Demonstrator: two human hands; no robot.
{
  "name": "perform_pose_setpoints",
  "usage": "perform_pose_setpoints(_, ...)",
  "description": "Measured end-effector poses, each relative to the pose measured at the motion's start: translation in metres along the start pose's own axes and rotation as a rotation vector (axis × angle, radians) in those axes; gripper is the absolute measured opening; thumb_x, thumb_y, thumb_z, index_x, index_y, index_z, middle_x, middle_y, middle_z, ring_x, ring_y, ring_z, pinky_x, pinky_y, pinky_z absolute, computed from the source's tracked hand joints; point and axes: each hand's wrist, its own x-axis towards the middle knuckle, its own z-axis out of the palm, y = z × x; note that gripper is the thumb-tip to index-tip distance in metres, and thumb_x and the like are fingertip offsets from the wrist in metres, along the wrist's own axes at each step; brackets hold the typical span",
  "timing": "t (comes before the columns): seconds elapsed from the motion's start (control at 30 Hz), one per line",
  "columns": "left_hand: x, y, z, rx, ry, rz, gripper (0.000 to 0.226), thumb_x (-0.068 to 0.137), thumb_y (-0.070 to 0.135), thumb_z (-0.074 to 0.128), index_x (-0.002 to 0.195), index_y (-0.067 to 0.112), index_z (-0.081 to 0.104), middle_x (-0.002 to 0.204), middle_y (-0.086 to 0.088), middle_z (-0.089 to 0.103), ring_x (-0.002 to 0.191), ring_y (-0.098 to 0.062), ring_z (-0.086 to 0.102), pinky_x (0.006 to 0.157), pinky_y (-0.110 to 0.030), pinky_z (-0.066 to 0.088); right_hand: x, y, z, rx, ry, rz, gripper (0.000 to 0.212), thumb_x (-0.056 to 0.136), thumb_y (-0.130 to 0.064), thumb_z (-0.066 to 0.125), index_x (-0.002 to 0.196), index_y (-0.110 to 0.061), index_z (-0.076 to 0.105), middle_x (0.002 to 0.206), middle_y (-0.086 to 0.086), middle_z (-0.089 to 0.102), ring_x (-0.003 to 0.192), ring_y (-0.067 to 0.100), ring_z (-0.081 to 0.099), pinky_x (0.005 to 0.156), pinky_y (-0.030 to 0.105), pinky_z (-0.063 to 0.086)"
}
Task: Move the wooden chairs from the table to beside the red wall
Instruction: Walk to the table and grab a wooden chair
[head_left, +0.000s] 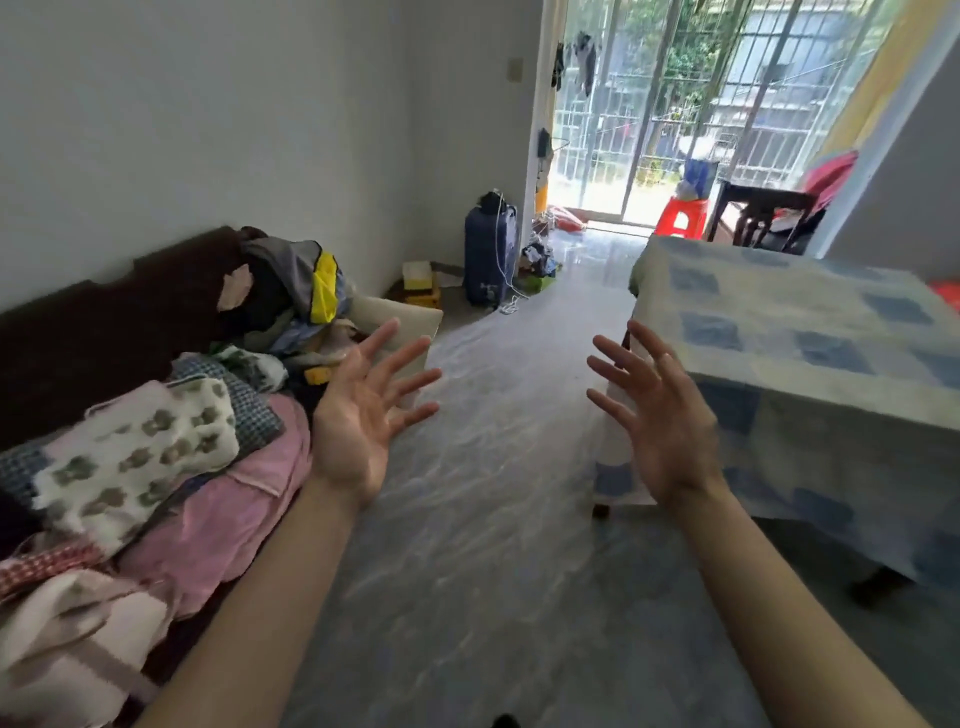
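Observation:
My left hand (363, 410) and my right hand (660, 415) are both raised in front of me over the floor, palms facing each other, fingers spread, holding nothing. To my right stands the table (810, 332) draped in a blue and white checked cloth, its dark legs showing below. A dark wooden chair (763, 215) stands far back near the balcony door, behind the table. No red wall is in view.
A dark sofa (93, 332) piled with clothes and blankets fills the left side. A shiny grey floor (498, 467) runs between sofa and table. A blue suitcase (491, 254), boxes and clutter sit by the far wall; a red plastic stool (681, 215) stands at the door.

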Motion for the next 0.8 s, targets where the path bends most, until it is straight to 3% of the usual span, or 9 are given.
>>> perform_pose_setpoints(0.2, 0.217, -0.042, 0.002, 0.040, -0.023, -0.029, 0.047, 0.109, 0.046, 0.027, 0.139, 0.029, 0.060, 0.135, -0.004, 0.070, 0.121, -0.031, 0.067, 0.096, -0.051, 0.051, 0.190, 0.075, -0.016, 0.000, 0.089, -0.023, 0.048, 0.104, -0.045, 0.038, 0.145, -0.026, 0.053, 0.139, 0.002, 0.067, 0.128, 0.025, 0.063, 0.105, 0.053, 0.047)
perform_pose_setpoints(0.43, 0.472, -0.046, 0.033, 0.043, -0.041, -0.011, 0.048, 0.108, 0.046, 0.028, 0.140, 0.027, 0.058, 0.134, -0.006, 0.071, 0.118, -0.032, 0.069, 0.088, -0.047, 0.052, 0.431, 0.097, -0.023, -0.021, 0.156, -0.055, 0.048, 0.107, -0.040, 0.034, 0.148, -0.022, 0.048, 0.139, 0.002, 0.067, 0.127, 0.024, 0.064, 0.104, 0.050, 0.049)
perform_pose_setpoints(0.6, 0.644, -0.089, 0.047, 0.036, -0.110, -0.038, 0.051, 0.107, 0.051, 0.027, 0.142, 0.030, 0.057, 0.136, -0.002, 0.070, 0.118, -0.028, 0.069, 0.089, -0.048, 0.050, 0.586, 0.137, -0.038, -0.046, 0.178, -0.072, 0.047, 0.107, -0.040, 0.036, 0.148, -0.023, 0.050, 0.137, 0.002, 0.068, 0.127, 0.024, 0.064, 0.101, 0.048, 0.050)
perform_pose_setpoints(0.8, 0.867, -0.147, 0.074, -0.014, -0.211, -0.068, 0.053, 0.105, 0.053, 0.028, 0.144, 0.029, 0.056, 0.137, -0.003, 0.069, 0.120, -0.030, 0.068, 0.090, -0.046, 0.052, 0.782, 0.186, -0.053, -0.119, 0.243, -0.095, 0.047, 0.106, -0.036, 0.039, 0.148, -0.019, 0.050, 0.137, 0.007, 0.068, 0.126, 0.028, 0.064, 0.107, 0.057, 0.047)
